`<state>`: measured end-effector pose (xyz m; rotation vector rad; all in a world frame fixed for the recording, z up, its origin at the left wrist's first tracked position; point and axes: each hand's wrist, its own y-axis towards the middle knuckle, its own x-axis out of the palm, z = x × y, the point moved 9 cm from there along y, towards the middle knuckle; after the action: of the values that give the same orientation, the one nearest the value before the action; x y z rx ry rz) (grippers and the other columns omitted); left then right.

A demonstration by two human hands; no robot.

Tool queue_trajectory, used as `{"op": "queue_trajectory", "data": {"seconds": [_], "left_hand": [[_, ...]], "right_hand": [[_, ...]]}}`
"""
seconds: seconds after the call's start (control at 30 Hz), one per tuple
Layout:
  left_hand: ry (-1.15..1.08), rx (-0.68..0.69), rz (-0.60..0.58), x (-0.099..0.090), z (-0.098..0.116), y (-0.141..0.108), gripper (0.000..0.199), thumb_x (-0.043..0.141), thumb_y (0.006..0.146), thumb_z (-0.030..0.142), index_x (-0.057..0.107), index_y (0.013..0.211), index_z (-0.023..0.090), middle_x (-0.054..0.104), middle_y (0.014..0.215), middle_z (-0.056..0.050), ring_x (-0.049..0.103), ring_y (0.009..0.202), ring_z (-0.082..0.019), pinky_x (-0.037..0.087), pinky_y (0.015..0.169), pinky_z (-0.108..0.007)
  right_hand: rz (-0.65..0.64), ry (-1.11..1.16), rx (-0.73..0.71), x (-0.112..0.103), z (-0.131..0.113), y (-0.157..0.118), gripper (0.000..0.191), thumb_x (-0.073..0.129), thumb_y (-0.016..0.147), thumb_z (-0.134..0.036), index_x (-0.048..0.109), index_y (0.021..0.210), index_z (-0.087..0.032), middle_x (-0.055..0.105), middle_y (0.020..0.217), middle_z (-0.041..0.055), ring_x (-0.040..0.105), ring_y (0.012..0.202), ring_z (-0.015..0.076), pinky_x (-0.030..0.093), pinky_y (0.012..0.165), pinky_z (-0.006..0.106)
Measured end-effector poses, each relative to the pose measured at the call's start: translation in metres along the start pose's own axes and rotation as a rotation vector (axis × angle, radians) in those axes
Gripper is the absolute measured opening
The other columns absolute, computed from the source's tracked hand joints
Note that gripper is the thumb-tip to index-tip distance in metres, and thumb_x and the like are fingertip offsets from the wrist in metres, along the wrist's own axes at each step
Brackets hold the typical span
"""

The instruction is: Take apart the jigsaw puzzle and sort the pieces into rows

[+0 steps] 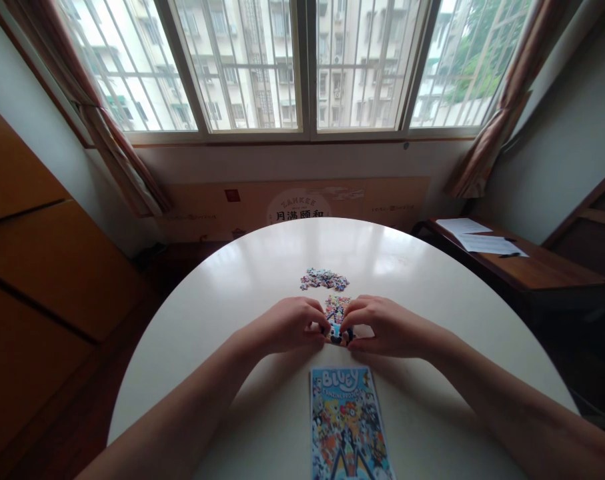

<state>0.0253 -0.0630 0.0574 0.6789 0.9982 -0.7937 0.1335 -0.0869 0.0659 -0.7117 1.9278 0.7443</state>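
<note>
A small, partly joined jigsaw puzzle (337,308) with a colourful printed picture lies on the white round table (222,287). My left hand (298,325) grips its left edge with curled fingers and thumb. From the other side, my right hand (377,325) has its fingers and thumb closed on the right edge. The fingers hide parts of both edges. Just beyond is a heap of loose puzzle pieces (325,279). Nearer to me a blue picture sheet (349,423) titled "BLUEY" lies flat, crowded with cartoon figures.
Beyond the table's far edge are a printed cardboard panel (382,200) and a barred window (252,67). A wooden side table (557,267) at the right carries paper sheets (489,244) and dark pens. Wooden cabinets (42,267) stand at the left.
</note>
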Motion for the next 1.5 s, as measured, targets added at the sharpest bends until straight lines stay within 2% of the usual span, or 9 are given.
{"op": "queue_trajectory", "data": {"seconds": [0.13, 0.3, 0.53, 0.73, 0.93, 1.13, 1.3, 1.4, 1.5], "left_hand": [[0.069, 0.032, -0.001, -0.002, 0.007, 0.0, 0.014, 0.068, 0.086, 0.025, 0.078, 0.096, 0.026, 0.074, 0.094, -0.002, 0.067, 0.08, -0.015, 0.047, 0.072, -0.026], [0.078, 0.064, 0.014, -0.005, 0.01, 0.0, 0.015, 0.064, 0.088, 0.025, 0.078, 0.091, 0.025, 0.076, 0.089, -0.002, 0.068, 0.079, -0.016, 0.048, 0.073, -0.026], [0.092, 0.034, 0.011, -0.004, 0.008, 0.0, 0.016, 0.062, 0.088, 0.021, 0.077, 0.091, 0.024, 0.075, 0.089, -0.002, 0.068, 0.078, -0.015, 0.047, 0.071, -0.025], [0.155, 0.002, 0.034, -0.004, 0.009, 0.001, 0.017, 0.058, 0.088, 0.019, 0.075, 0.087, 0.022, 0.073, 0.084, -0.002, 0.065, 0.074, -0.015, 0.044, 0.066, -0.025], [0.189, -0.02, 0.049, -0.006, 0.008, 0.002, 0.017, 0.057, 0.086, 0.018, 0.073, 0.084, 0.021, 0.071, 0.081, -0.002, 0.063, 0.071, -0.014, 0.042, 0.063, -0.024], [0.1, -0.062, 0.109, -0.01, 0.002, 0.003, 0.017, 0.057, 0.085, 0.018, 0.073, 0.082, 0.019, 0.07, 0.077, -0.002, 0.061, 0.069, -0.014, 0.043, 0.065, -0.024], [0.006, -0.197, 0.237, -0.023, -0.017, -0.001, 0.015, 0.058, 0.084, 0.018, 0.073, 0.081, 0.018, 0.07, 0.073, -0.001, 0.061, 0.064, -0.014, 0.045, 0.063, -0.024], [0.153, -0.35, 0.382, -0.042, -0.037, -0.011, 0.019, 0.056, 0.088, 0.024, 0.074, 0.083, 0.019, 0.072, 0.079, -0.003, 0.062, 0.066, -0.015, 0.045, 0.063, -0.026], [0.393, -0.52, 0.493, -0.058, -0.054, -0.02, 0.024, 0.054, 0.091, 0.027, 0.075, 0.084, 0.02, 0.073, 0.087, -0.005, 0.065, 0.069, -0.019, 0.045, 0.063, -0.028]], "right_hand": [[-0.021, -0.017, -0.013, -0.001, -0.003, 0.001, 0.019, 0.075, 0.079, -0.032, 0.074, 0.097, -0.027, 0.071, 0.096, 0.0022, 0.062, 0.09, 0.0185, 0.046, 0.084, 0.034], [-0.008, -0.037, -0.026, -0.002, -0.005, 0.002, 0.017, 0.073, 0.08, -0.028, 0.075, 0.098, -0.028, 0.071, 0.093, 0.002, 0.063, 0.088, 0.0181, 0.045, 0.085, 0.035], [0.021, -0.014, -0.056, 0.001, -0.006, 0.001, 0.015, 0.065, 0.088, -0.027, 0.074, 0.099, -0.027, 0.072, 0.094, 0.0022, 0.063, 0.085, 0.0163, 0.046, 0.081, 0.031], [0.045, -0.046, 0.001, 0.005, 0.0, 0.002, 0.015, 0.06, 0.088, -0.022, 0.074, 0.093, -0.025, 0.072, 0.088, 0.0018, 0.062, 0.078, 0.015, 0.044, 0.071, 0.027], [0.079, -0.091, 0.031, 0.006, -0.003, 0.005, 0.013, 0.06, 0.086, -0.021, 0.073, 0.087, -0.025, 0.072, 0.085, 0.0014, 0.062, 0.077, 0.0153, 0.041, 0.07, 0.027], [0.14, -0.017, 0.108, 0.001, 0.005, 0.004, 0.014, 0.06, 0.081, -0.015, 0.071, 0.082, -0.022, 0.069, 0.08, 0.0005, 0.059, 0.071, 0.0129, 0.04, 0.066, 0.024], [0.182, 0.118, 0.202, -0.004, 0.022, 0.001, 0.011, 0.06, 0.08, -0.016, 0.069, 0.077, -0.02, 0.069, 0.078, -0.0008, 0.06, 0.067, 0.0111, 0.042, 0.062, 0.021], [0.261, 0.03, 0.343, -0.014, 0.047, -0.002, 0.013, 0.059, 0.084, -0.023, 0.071, 0.079, -0.022, 0.07, 0.074, -0.001, 0.061, 0.064, 0.0127, 0.041, 0.061, 0.023], [0.375, -0.177, 0.535, -0.029, 0.077, -0.008, 0.016, 0.058, 0.086, -0.027, 0.073, 0.082, -0.023, 0.072, 0.075, 0.0003, 0.063, 0.065, 0.0162, 0.038, 0.059, 0.026]]}}
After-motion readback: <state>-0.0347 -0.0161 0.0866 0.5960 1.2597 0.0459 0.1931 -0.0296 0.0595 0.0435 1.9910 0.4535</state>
